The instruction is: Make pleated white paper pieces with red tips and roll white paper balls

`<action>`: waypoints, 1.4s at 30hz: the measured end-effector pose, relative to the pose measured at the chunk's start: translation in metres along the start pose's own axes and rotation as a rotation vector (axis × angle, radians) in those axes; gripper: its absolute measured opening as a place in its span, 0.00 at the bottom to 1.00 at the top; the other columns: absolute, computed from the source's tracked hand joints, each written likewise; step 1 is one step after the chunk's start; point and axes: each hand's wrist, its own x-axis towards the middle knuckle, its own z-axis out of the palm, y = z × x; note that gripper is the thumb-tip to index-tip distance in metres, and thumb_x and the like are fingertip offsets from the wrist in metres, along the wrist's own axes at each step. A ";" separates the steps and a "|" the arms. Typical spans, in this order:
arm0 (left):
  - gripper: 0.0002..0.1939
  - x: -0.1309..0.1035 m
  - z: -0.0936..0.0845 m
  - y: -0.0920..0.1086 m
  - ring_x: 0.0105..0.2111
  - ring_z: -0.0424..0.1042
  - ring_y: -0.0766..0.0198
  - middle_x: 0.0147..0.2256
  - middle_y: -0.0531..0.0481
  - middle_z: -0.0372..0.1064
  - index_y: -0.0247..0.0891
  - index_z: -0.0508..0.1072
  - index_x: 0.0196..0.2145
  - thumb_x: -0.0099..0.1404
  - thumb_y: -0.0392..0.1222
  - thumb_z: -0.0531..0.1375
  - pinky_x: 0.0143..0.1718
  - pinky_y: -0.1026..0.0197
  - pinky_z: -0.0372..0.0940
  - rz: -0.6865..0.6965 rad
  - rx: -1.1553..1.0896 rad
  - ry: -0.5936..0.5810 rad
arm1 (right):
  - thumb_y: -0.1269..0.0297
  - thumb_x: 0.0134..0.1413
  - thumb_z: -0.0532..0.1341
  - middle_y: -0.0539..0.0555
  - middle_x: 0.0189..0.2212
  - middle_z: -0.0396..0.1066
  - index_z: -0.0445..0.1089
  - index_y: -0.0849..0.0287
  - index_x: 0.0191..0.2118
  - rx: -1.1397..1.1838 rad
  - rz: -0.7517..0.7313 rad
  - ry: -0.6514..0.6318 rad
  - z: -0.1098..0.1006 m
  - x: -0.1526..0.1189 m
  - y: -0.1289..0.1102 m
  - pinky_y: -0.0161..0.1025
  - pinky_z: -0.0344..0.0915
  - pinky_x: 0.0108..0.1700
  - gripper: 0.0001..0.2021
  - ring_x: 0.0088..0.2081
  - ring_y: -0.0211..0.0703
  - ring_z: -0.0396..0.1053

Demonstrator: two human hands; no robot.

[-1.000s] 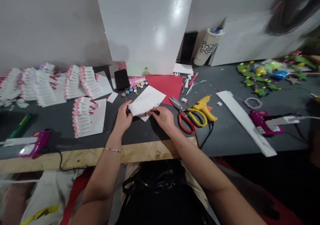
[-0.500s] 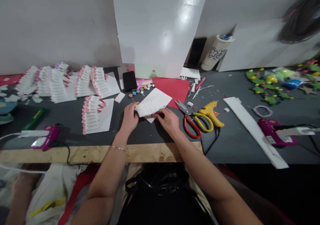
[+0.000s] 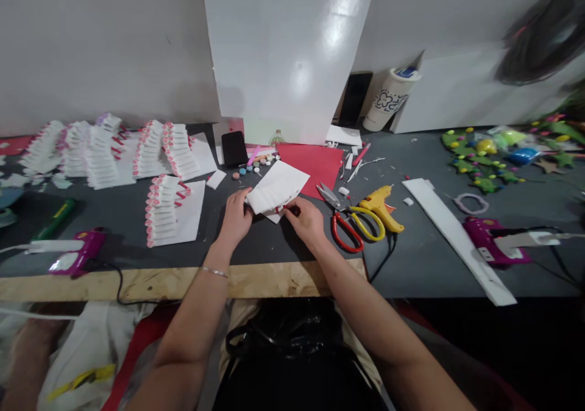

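Observation:
A white folded paper piece [image 3: 278,185] is tilted up over the dark table. My left hand [image 3: 236,216] is closed on its left edge. At its lower right edge my right hand [image 3: 305,219] pinches a small red strip at the paper; the fingertips hide part of it. A red sheet [image 3: 315,167] lies just behind. Right of my right hand are scissors [image 3: 350,222] with one red and one yellow handle, and a yellow glue gun [image 3: 381,210]. Left of my hands lies a pleated white paper piece with pink ends [image 3: 164,213] on a white card.
More pleated pieces [image 3: 100,152] stand at the back left. A phone [image 3: 234,149], small coloured dots, a cup [image 3: 389,101] and a dark phone [image 3: 355,98] line the back. Purple power sockets [image 3: 491,240] and a long white strip [image 3: 457,237] lie right. A person's arm shows lower left.
The view has shifted slightly. The right fingers have moved a little at the paper's lower edge, where more of the red strip shows. Both hands keep their hold.

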 end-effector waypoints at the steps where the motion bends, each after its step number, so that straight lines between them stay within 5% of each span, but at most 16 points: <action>1: 0.27 0.000 0.000 0.000 0.58 0.66 0.50 0.56 0.39 0.69 0.37 0.67 0.56 0.58 0.27 0.54 0.62 0.43 0.60 0.001 -0.002 -0.001 | 0.64 0.55 0.61 0.50 0.32 0.75 0.73 0.53 0.34 0.003 0.000 0.002 0.000 0.000 0.000 0.38 0.63 0.37 0.03 0.37 0.45 0.71; 11: 0.26 0.001 0.000 0.001 0.57 0.67 0.49 0.56 0.39 0.69 0.38 0.68 0.56 0.59 0.29 0.56 0.61 0.43 0.60 0.009 -0.003 0.005 | 0.66 0.57 0.60 0.52 0.40 0.78 0.76 0.52 0.39 0.065 0.001 0.011 0.003 0.001 0.004 0.41 0.67 0.45 0.07 0.43 0.47 0.73; 24: 0.26 0.005 -0.002 -0.002 0.56 0.68 0.49 0.55 0.38 0.70 0.37 0.68 0.56 0.59 0.32 0.56 0.60 0.43 0.61 0.034 0.025 -0.003 | 0.68 0.56 0.62 0.52 0.38 0.77 0.74 0.53 0.35 0.045 0.002 0.000 0.001 0.004 -0.002 0.40 0.66 0.44 0.04 0.42 0.46 0.72; 29: 0.25 0.006 -0.003 -0.004 0.56 0.68 0.49 0.55 0.39 0.70 0.38 0.69 0.55 0.60 0.34 0.56 0.60 0.44 0.61 0.050 0.034 0.015 | 0.69 0.55 0.62 0.52 0.33 0.77 0.74 0.55 0.36 0.001 -0.072 -0.055 -0.044 0.007 0.003 0.38 0.65 0.37 0.04 0.34 0.43 0.73; 33: 0.26 0.008 -0.003 -0.007 0.56 0.68 0.49 0.54 0.41 0.71 0.40 0.69 0.55 0.58 0.33 0.55 0.61 0.43 0.61 0.082 0.048 0.052 | 0.66 0.60 0.58 0.57 0.37 0.77 0.75 0.56 0.41 -0.237 0.016 0.154 -0.110 0.041 0.032 0.43 0.65 0.40 0.09 0.38 0.49 0.73; 36: 0.30 0.010 -0.004 -0.011 0.58 0.66 0.47 0.55 0.41 0.70 0.41 0.68 0.57 0.55 0.31 0.54 0.62 0.42 0.59 0.105 0.055 0.084 | 0.73 0.58 0.56 0.62 0.42 0.76 0.75 0.59 0.46 -0.462 0.091 0.227 -0.141 0.080 0.059 0.47 0.66 0.45 0.14 0.46 0.55 0.70; 39: 0.32 0.012 -0.010 -0.014 0.60 0.63 0.45 0.57 0.40 0.68 0.41 0.68 0.57 0.53 0.31 0.54 0.63 0.40 0.57 0.117 0.087 0.115 | 0.76 0.56 0.57 0.63 0.46 0.75 0.77 0.58 0.44 -0.520 0.057 0.154 -0.142 0.115 0.080 0.48 0.66 0.48 0.15 0.49 0.56 0.68; 42: 0.30 0.010 -0.022 -0.012 0.61 0.62 0.44 0.58 0.39 0.66 0.40 0.68 0.57 0.55 0.31 0.54 0.64 0.38 0.55 0.133 0.150 0.156 | 0.76 0.52 0.60 0.60 0.39 0.76 0.79 0.56 0.37 -0.533 0.023 0.073 -0.126 0.139 0.094 0.47 0.66 0.48 0.11 0.46 0.53 0.70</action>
